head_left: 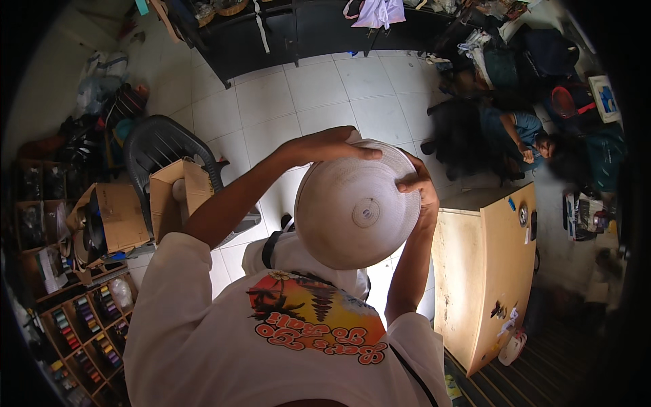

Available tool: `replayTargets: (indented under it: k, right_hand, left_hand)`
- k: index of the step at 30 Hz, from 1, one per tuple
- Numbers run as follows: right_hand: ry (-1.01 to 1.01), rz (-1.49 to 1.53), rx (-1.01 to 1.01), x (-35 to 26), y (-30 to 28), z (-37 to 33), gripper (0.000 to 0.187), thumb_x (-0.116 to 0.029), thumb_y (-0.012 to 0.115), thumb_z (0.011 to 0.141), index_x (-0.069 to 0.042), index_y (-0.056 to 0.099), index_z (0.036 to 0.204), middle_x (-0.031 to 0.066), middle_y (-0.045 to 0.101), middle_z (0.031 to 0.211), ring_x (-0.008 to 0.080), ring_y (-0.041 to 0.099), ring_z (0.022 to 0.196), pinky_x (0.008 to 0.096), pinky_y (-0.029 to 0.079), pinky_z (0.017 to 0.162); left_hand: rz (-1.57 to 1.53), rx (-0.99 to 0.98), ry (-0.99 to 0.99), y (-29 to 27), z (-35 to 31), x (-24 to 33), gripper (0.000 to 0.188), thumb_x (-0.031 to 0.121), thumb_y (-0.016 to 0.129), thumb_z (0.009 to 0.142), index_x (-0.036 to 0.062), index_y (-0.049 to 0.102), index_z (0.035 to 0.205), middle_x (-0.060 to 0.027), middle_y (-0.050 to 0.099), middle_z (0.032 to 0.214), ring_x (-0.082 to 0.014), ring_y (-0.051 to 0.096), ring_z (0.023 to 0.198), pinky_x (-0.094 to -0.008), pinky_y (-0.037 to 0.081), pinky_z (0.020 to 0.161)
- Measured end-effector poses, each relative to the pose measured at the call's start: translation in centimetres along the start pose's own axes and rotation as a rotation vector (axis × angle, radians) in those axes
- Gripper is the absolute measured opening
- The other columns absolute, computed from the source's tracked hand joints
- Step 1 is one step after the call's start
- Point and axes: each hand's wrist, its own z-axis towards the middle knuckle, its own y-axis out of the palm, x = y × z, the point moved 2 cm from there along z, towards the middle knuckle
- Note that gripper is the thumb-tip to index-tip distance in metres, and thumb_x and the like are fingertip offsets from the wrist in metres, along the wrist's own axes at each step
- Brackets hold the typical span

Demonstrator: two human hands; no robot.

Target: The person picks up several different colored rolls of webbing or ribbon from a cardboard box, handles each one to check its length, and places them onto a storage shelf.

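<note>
A round off-white hat [346, 210] with rings of stitching that circle a small centre spot is held up in front of my chest. My left hand [336, 146] grips its far edge, thumb lying on the outer face and the other fingers mostly hidden behind. On the right side, my right hand [423, 190] is closed over the rim, its thumb pressed on the outer surface and its fingers curled around the back. The hat's underside is out of sight.
A black plastic chair [163, 139] bears an open cardboard box [193, 186]; another box [121, 216] stands beside it. Thread spools [85, 315] fill a rack at lower left. A wooden cabinet [498, 271] is close on my right. Another person [522, 139] sits beyond it.
</note>
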Motion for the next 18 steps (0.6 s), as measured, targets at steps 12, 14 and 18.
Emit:
replayTargets:
  k: [12,14,18]
  right_hand:
    - [-0.27,0.16,-0.17,-5.6,-9.8,14.1,0.088,-0.041,0.071,0.075,-0.004,0.03,0.142,0.0157,0.045,0.134,0.0291,0.048,0.12,0.0385,0.038,0.103]
    - [-0.352,0.339,-0.052,-4.6,-7.3,14.1,0.079,-0.024,0.069,0.082,-0.008,0.024,0.144,0.0126,0.04,0.137,0.0275,0.042,0.126,0.0424,0.037,0.105]
    - [-0.419,0.492,0.154,-5.7,0.0,16.6,0.073,-0.007,0.067,0.082,-0.009,0.026,0.141,0.0106,0.039,0.136,0.0248,0.04,0.126,0.0412,0.038,0.104]
  left_hand:
    - [-0.602,0.691,0.117,-7.8,8.2,5.0,0.054,0.028,0.082,0.069,-0.0072,0.06,0.105,-0.0174,0.067,0.092,-0.0239,0.066,0.079,-0.0337,0.054,0.073]
    - [-0.762,1.031,0.097,-6.3,9.1,5.2,0.051,0.025,0.082,0.071,-0.0064,0.06,0.104,-0.0173,0.067,0.092,-0.0235,0.066,0.079,-0.0338,0.055,0.072]
    - [-1.072,1.383,0.405,-3.6,12.9,4.8,0.05,0.024,0.075,0.08,-0.0076,0.054,0.113,-0.0144,0.063,0.102,-0.02,0.062,0.092,-0.0319,0.05,0.083]
